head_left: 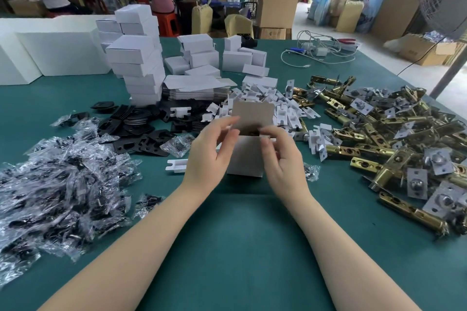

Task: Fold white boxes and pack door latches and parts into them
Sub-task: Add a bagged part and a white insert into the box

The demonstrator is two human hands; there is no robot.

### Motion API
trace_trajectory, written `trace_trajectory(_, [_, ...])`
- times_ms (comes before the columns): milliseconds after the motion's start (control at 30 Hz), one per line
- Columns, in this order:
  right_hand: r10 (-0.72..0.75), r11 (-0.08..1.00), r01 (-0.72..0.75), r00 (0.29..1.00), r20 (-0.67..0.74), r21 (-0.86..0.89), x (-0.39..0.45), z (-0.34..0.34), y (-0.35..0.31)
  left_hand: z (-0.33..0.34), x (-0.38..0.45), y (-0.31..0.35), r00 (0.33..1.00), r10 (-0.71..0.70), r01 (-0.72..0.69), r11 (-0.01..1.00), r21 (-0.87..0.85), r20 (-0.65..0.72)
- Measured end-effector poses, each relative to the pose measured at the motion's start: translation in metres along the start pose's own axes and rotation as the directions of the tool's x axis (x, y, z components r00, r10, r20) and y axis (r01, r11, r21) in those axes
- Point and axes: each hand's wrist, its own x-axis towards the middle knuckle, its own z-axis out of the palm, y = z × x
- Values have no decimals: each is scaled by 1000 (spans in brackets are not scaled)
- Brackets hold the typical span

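The box (pixel 246 154) stands on the counter (pixel 240 235), lid up, something brassy inside. The left hand (pixel 211 156) steadies its side with loosely curled fingers; the right hand (pixel 280 156) pinches the top edge. A protruding part could jam the lid or crease the flap.

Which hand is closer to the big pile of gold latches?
Right. The right hand is at the box, with the latches just beyond it on that side. The left hand is on the box's far side from them.
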Motion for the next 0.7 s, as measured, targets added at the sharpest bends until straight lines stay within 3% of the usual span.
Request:
trace_trajectory(67, [23, 997, -16, 996, -85, 76, 2, 1, -8, 0, -4, -4, 994, 107, -106, 994, 29, -7])
trace_trajectory(133, [98, 970, -73, 990, -99, 231, 1, 1, -14, 2, -2, -4, 994, 107, -107, 994, 6, -31])
trace_trajectory(200, [149, 927, -111, 986, -80, 359, 2, 2, -18, 4, -2, -2, 998, 19, -22, 998, -55, -52])
trace_trajectory(300, [175, 909, -130, 981, -79, 397, 6, 3, -19, 7, -4, 7, 985, -161, 134, 941, -312, -63])
trace_trajectory(367, [131, 942, -95, 987, -93, 323, 8, 3, -19, 7, -1, 11, 980, -193, 161, 921, -355, -56])
trace_trajectory(500, [-46, 998, 47, 998, -31, 47, 5, -8, -13, -4, -1, -1, 999, 39, -36, 988, -149, 14])
trace_trajectory(600, [-70, 998, 70, 998, 5, -7, 5, -13, -9, -9, -3, -8, 987, 131, -124, 989, -80, 91])
trace_trajectory(700, [-73, 997, 73, 997, -16, 14, 6, -11, -9, -6, -2, -5, 993, 105, -100, 989, -106, 45])
